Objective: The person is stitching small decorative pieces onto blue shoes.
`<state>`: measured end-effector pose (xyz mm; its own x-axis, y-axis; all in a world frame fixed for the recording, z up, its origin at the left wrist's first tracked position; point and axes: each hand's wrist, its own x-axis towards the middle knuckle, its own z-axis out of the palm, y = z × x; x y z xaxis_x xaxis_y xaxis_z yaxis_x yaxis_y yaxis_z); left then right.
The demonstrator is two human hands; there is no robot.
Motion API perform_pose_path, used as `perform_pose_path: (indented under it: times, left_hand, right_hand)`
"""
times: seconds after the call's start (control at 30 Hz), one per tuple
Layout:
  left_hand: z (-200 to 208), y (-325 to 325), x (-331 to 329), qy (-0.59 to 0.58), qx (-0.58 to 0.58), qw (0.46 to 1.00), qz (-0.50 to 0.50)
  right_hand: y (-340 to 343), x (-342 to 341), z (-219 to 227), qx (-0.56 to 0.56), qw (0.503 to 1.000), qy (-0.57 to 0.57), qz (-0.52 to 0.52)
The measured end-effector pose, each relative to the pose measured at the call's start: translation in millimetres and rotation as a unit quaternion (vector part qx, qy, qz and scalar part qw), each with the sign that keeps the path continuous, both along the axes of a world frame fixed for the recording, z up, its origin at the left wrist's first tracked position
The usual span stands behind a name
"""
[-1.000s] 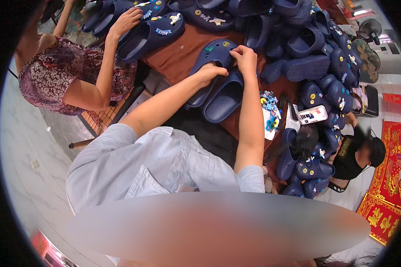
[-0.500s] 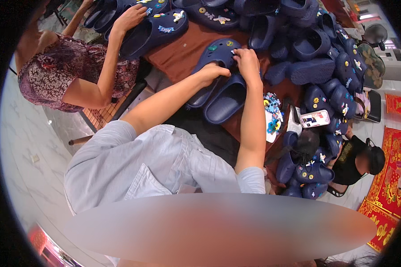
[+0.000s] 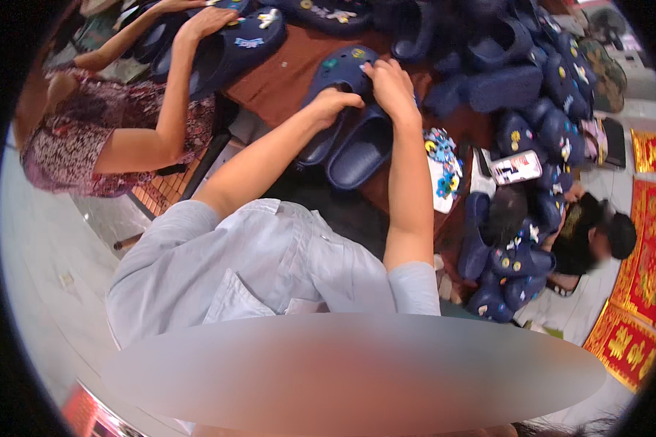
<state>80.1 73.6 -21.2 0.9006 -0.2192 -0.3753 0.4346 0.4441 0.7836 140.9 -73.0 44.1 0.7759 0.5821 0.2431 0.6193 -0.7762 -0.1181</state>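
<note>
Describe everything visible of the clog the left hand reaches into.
The navy clog looks like moulded foam, with holes in its toe, which bears a green charm and a round yellowish one. The toe points away from the person; a similar clog lies to its right. The left hand reaches into its opening; the right hand touches the toe's right side.

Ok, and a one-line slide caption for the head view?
Left hand in the opening of a navy clog, right hand at its side, colourful charms heaped to the right.
</note>
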Motion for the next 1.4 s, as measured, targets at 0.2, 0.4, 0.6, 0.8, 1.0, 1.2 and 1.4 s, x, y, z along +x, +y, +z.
perform_pose_path:
  times: [0.2, 0.4, 0.6, 0.8, 1.0, 1.2, 1.4]
  left_hand:
    - [3, -2, -1, -0.018, 0.022, 1.0, -0.008]
    - [4, -5, -3, -0.075, 0.052, 0.995, 0.026]
    - [1, -5, -2, -0.069, 0.06, 0.996, 0.018]
    - [13, -9, -16, -0.169, 0.35, 0.921, 0.004]
    - [14, 0, -42, -0.319, 0.538, 0.78, 0.002]
    - [23, 22, -86, -0.428, 0.529, 0.731, 0.058]
    - [19, 55, -151, -0.405, 0.502, 0.762, 0.069]
  right_hand:
    - [6, -3, 1, -0.016, 0.997, 0.035, -0.063]
    - [-8, -20, -8, 0.054, 0.996, -0.001, -0.075]
    - [-39, -63, -13, 0.296, 0.933, -0.168, -0.117]
    - [-91, -143, -45, 0.321, 0.907, -0.145, -0.231]
    - [-119, -189, -84, 0.229, 0.911, -0.141, -0.312]
    - [-123, -196, -98, 0.23, 0.911, -0.146, -0.31]
    - [-121, -198, -100, 0.225, 0.91, -0.162, -0.308]
